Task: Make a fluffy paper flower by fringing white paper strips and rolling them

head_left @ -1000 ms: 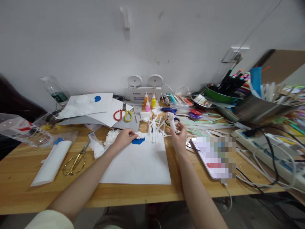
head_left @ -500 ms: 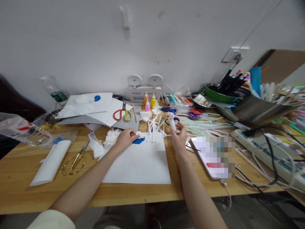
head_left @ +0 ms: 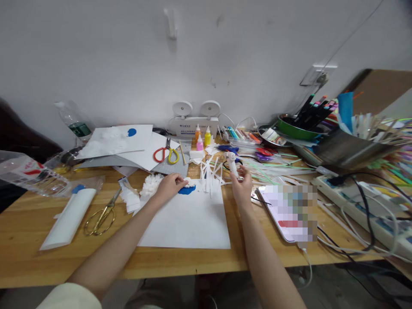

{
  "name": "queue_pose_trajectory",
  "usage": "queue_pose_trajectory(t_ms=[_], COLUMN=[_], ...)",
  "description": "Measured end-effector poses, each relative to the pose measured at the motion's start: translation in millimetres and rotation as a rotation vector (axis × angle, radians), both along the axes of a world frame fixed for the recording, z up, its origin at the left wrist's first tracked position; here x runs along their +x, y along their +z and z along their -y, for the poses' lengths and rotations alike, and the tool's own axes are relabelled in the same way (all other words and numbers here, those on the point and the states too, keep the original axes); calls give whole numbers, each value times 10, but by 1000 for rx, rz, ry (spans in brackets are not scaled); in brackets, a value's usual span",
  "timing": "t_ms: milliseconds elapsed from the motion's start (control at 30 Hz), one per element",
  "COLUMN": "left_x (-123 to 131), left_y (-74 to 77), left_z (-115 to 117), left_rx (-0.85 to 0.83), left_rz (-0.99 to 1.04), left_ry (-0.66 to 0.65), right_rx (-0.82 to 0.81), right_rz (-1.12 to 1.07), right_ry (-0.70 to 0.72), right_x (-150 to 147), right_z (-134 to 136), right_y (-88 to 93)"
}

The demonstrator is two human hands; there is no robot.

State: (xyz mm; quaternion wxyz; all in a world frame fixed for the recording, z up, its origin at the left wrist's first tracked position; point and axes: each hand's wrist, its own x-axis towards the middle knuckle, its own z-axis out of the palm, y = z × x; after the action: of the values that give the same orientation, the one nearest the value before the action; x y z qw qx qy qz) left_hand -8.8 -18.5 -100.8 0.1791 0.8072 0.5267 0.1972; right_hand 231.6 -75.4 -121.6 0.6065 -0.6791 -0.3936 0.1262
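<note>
My left hand rests at the upper part of a white paper sheet, fingertips pinched at the edge of a blue patch with white bits along its top. What the fingertips hold is too small to make out. White ruffled paper lies just left of that hand. My right hand is closed round a small white tool, held upright to the right of the sheet. White paper strips lie between the two hands.
Gold scissors, a folded white paper and a plastic bottle are at left. Red-and-yellow scissors and glue bottles stand behind. A phone, power strip and cables are at right.
</note>
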Motion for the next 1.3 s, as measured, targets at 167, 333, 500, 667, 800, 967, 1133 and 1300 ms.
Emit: queue_pose_trajectory(t_ms=[167, 333, 500, 667, 800, 967, 1133, 1300], left_x=[-25, -26, -20, 21, 172, 474, 587, 546], left_y=[-31, -24, -10, 31, 121, 111, -31, -72], left_z=[-23, -17, 11, 45, 234, 678, 908, 925], left_rx=[-3, 1, 17, 57, 129, 176, 182, 148], left_rz=[17, 24, 14, -2, 17, 170, 261, 333], left_ry=[-13, -18, -13, 16, 75, -161, -364, -453], right_rx=[1, 3, 79, 82, -15, -225, -384, -405], right_rz=[-13, -23, 7, 56, 229, 507, 566, 575], right_ry=[-7, -18, -91, -87, 223, 633, 712, 730], right_x=[2, -2, -4, -25, -101, -126, -73, -114], right_z=[-12, -6, 59, 130, 156, 172, 184, 176], right_y=[-19, -11, 60, 120, 151, 131, 83, 93])
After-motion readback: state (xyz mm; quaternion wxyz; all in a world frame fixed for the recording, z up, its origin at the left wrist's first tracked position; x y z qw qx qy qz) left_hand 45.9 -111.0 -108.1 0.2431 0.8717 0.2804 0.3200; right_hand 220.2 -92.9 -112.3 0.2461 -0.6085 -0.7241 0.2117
